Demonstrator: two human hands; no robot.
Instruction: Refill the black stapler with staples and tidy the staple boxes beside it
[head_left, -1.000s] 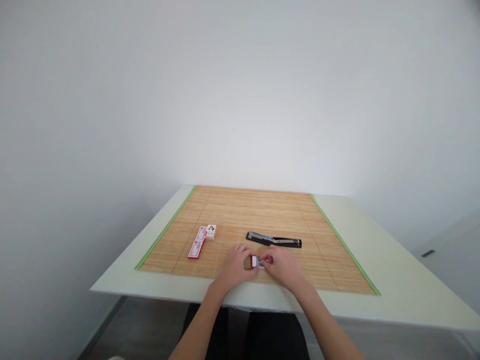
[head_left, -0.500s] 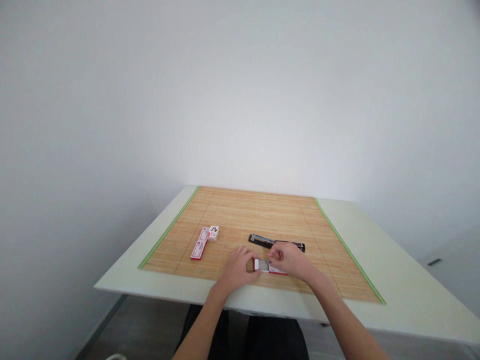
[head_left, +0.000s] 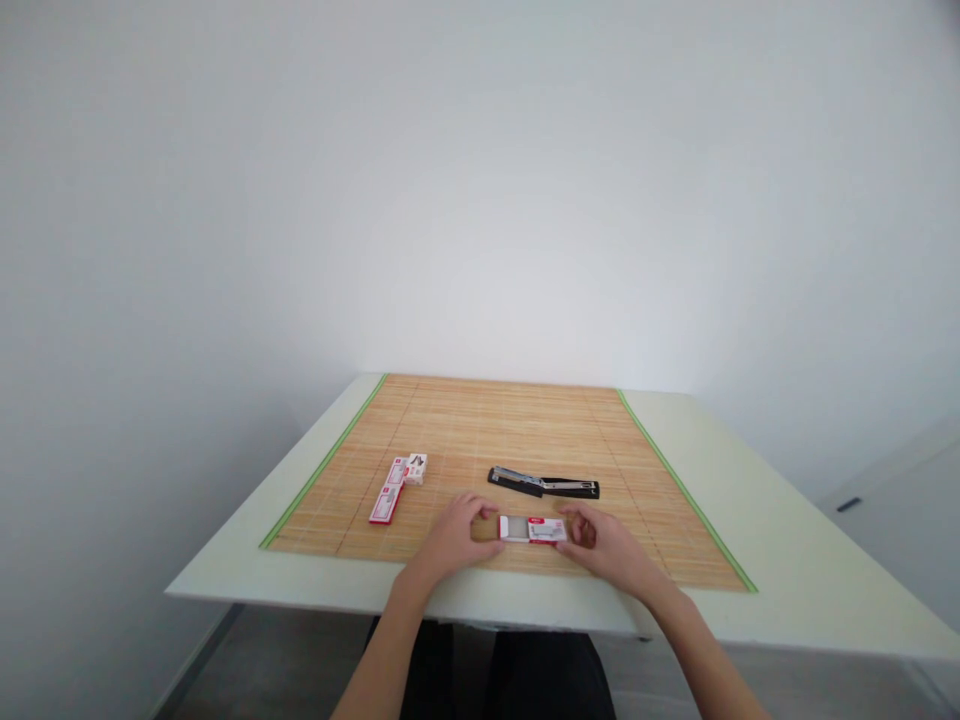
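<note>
Left grip (head_left: 454, 535) and right grip (head_left: 609, 548), open, flanked an oblong carton (head_left: 546, 530) on slatted matting (head_left: 495, 420) near the surface's (head_left: 525, 606) front edge.

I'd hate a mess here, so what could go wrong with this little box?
The small box has its inner tray partly out, so a jerk from the left hand or right hand might spill any contents. The black stapler lies just beyond, where a knuckle could bump it.

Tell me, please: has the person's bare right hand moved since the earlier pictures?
Yes. Judged against the tan bamboo mat with green edging, the right hand has moved rightward, toward the mat's right edge.
</note>
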